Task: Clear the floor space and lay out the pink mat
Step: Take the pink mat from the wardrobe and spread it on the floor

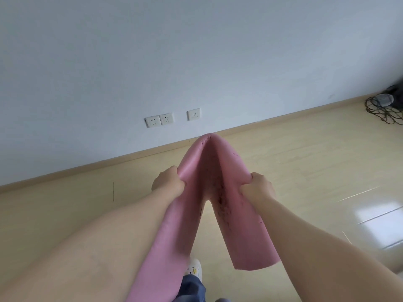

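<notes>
The pink mat (209, 175) hangs in the air in front of me, folded into a peaked tent shape with its ridge pointing toward the wall. Its inner face carries dark specks and scuffs. My left hand (168, 182) grips the mat's left edge, fingers curled over it. My right hand (258, 187) grips the right edge the same way. Both arms are stretched forward. The mat's two flaps droop down toward my legs; the right flap ends in a straight cut edge above the floor.
Pale wood floor (305, 171) runs to a white wall (196, 51) with a skirting board and three wall sockets (166, 119). A tangle of dark cables (385, 107) lies at the far right. My white shoe (193, 269) and blue trouser leg show below the mat.
</notes>
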